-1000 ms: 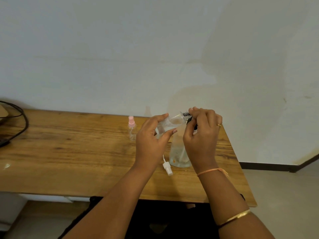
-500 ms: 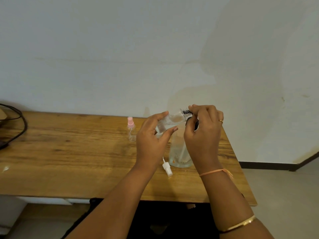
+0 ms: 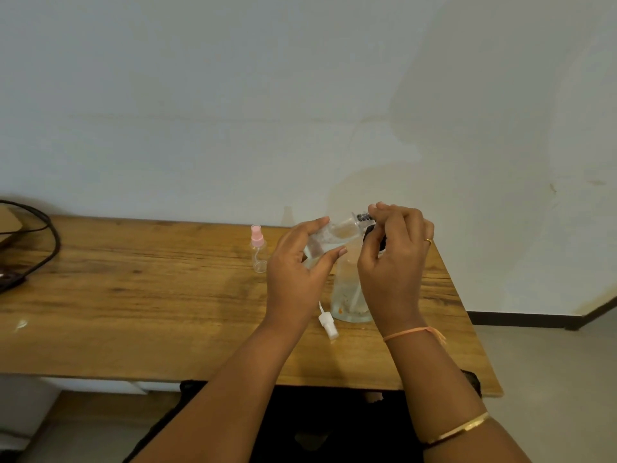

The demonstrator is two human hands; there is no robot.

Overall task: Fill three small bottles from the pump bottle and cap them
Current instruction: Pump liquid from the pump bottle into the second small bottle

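Head view: left hand (image 3: 297,272) still holds small bottle (image 3: 334,233) tilted.

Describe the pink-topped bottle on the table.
The pink-topped bottle is small, clear, plastic-looking, with a rounded base and a pale pink spray top. It stands upright on the wooden table, near its far edge, just left of the left hand, which does not touch it. Its fill level cannot be told.
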